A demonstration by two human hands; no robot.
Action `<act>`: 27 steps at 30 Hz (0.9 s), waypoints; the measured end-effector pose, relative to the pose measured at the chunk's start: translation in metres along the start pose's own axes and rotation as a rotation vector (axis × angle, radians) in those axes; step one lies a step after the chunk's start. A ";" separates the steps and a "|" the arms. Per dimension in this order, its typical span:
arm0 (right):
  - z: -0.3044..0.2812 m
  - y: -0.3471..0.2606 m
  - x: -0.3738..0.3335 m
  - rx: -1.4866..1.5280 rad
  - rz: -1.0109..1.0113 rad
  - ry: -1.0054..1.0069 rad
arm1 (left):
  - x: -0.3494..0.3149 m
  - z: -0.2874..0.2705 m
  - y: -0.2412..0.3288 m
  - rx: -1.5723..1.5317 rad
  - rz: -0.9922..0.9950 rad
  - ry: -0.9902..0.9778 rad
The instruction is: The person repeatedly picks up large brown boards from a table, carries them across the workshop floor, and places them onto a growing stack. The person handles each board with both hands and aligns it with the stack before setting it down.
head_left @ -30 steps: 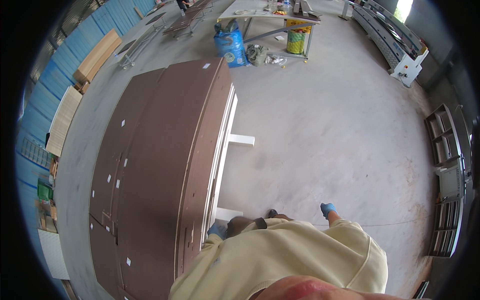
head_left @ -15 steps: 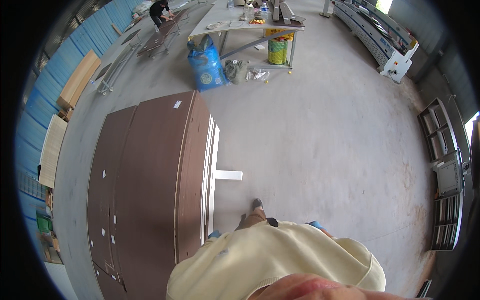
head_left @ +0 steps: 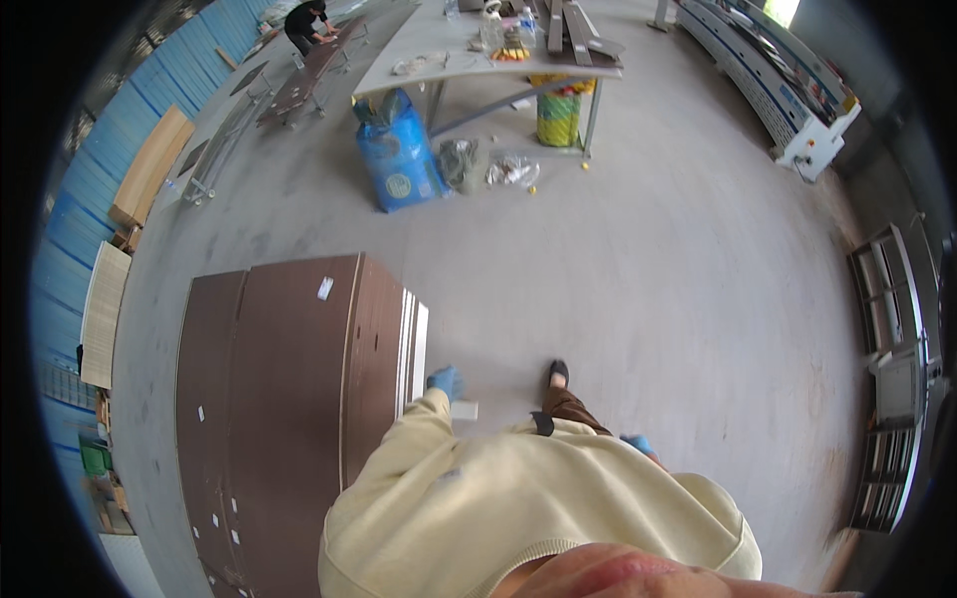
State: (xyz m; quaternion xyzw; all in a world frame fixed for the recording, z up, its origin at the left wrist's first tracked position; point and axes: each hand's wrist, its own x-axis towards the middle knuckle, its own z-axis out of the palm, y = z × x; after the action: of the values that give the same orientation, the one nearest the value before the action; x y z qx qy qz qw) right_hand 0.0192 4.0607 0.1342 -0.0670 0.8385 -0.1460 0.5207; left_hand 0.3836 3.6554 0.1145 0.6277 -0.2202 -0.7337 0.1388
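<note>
My left hand (head_left: 446, 383), in a blue glove, hangs in front of my body, close to the white panel edges (head_left: 411, 349) on the right side of a stack of brown panels (head_left: 294, 399). A short white board (head_left: 465, 411) sticks out of the stack beside and below that hand; I cannot tell whether they touch. At my right side is my right hand (head_left: 638, 445), also blue-gloved and partly hidden by my sleeve and body. Its fingers are not clear, and those of the left are too small and blurred to read. No held thing shows in either hand.
Ahead stands a worktable (head_left: 399, 80) with bottles and dark strips on it. A blue sack (head_left: 399, 154), clear plastic bags (head_left: 511, 171) and a yellow-green sack (head_left: 558, 118) are by its legs. A long machine (head_left: 768, 90) and shelving (head_left: 887, 448) line the right. Another person (head_left: 304, 27) bends over panels far left.
I have walked forward: the table is nearer and the panel stack has slid down the view. My left hand has swung forward into sight, and a foot farther right is now ahead.
</note>
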 end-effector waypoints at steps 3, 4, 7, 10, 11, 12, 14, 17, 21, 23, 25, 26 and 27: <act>-0.067 -0.042 0.044 -0.241 0.066 -0.036 | 0.010 0.053 0.030 -0.027 -0.058 0.043; -0.090 -0.059 0.066 -0.292 0.084 -0.041 | 0.012 0.064 0.033 -0.020 -0.090 0.068; -0.145 -0.134 0.160 -0.387 0.081 0.010 | 0.023 0.080 0.054 -0.038 -0.166 0.117; -0.173 -0.238 0.249 -0.562 -0.205 0.192 | 0.036 0.072 0.071 -0.079 -0.208 0.154; -0.180 -0.283 0.272 -0.557 -0.289 0.218 | 0.041 0.066 0.077 -0.075 -0.220 0.179; -0.183 -0.330 0.288 -0.545 -0.307 0.236 | 0.048 0.059 0.083 0.018 -0.212 0.194; -0.186 -0.424 0.304 -0.412 -0.488 0.195 | 0.066 0.047 0.098 -0.029 -0.260 0.249; -0.158 -0.544 0.309 -0.110 -0.578 0.119 | 0.104 0.029 0.130 0.072 -0.299 0.275; -0.123 -0.634 0.313 -0.076 -0.608 0.029 | 0.177 0.017 0.207 0.244 -0.304 0.238; -0.115 -0.654 0.320 -0.178 -0.494 -0.093 | 0.220 0.018 0.255 0.298 -0.258 0.199; -0.106 -0.665 0.326 -0.210 -0.399 -0.123 | 0.265 0.022 0.311 0.437 -0.160 0.140; -0.104 -0.669 0.329 -0.243 -0.326 -0.076 | 0.287 0.023 0.342 0.910 0.007 0.015; -0.104 -0.673 0.330 -0.210 -0.288 -0.066 | 0.312 0.028 0.379 1.720 0.192 -0.126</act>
State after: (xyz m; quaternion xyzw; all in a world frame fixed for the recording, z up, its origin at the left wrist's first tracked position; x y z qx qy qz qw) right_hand -0.2482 3.3531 0.1074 -0.2454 0.8133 -0.1283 0.5118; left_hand 0.2746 3.1825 0.0376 0.4518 -0.7577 -0.3310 -0.3351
